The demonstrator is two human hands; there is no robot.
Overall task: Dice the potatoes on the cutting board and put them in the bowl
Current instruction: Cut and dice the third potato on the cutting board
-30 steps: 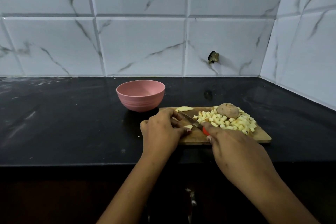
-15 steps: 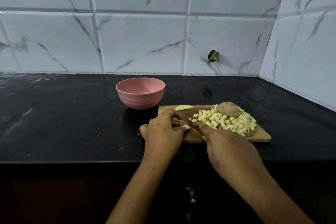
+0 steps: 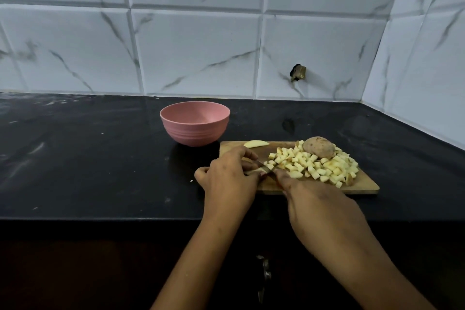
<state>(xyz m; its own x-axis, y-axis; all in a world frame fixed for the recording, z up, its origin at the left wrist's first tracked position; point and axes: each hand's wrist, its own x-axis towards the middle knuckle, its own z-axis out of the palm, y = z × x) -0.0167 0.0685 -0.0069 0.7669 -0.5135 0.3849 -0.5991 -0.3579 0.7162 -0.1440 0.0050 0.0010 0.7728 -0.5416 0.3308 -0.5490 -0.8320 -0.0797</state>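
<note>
left hand (image 3: pixel 227 178) pins slice | right hand (image 3: pixel 319 206) grips knife (image 3: pixel 267 168) | bowl (image 3: pixel 195 123) empty

Before us: a black counter (image 3: pixel 100 158), glossy, faintly smeared, and set against a white marble-tiled wall (image 3: pixel 196 53). Directly on it we count two items. One, a pink bowl (image 3: pixel 195 123), upright, toward the back. Two, a wooden board (image 3: pixel 362 185), just right of the bowl and nearer the front edge, its far left corner close to the bowl's base; we cannot tell whether they touch. We also note a pale crumb (image 3: pixel 191 180) on the counter left of the board.
</note>
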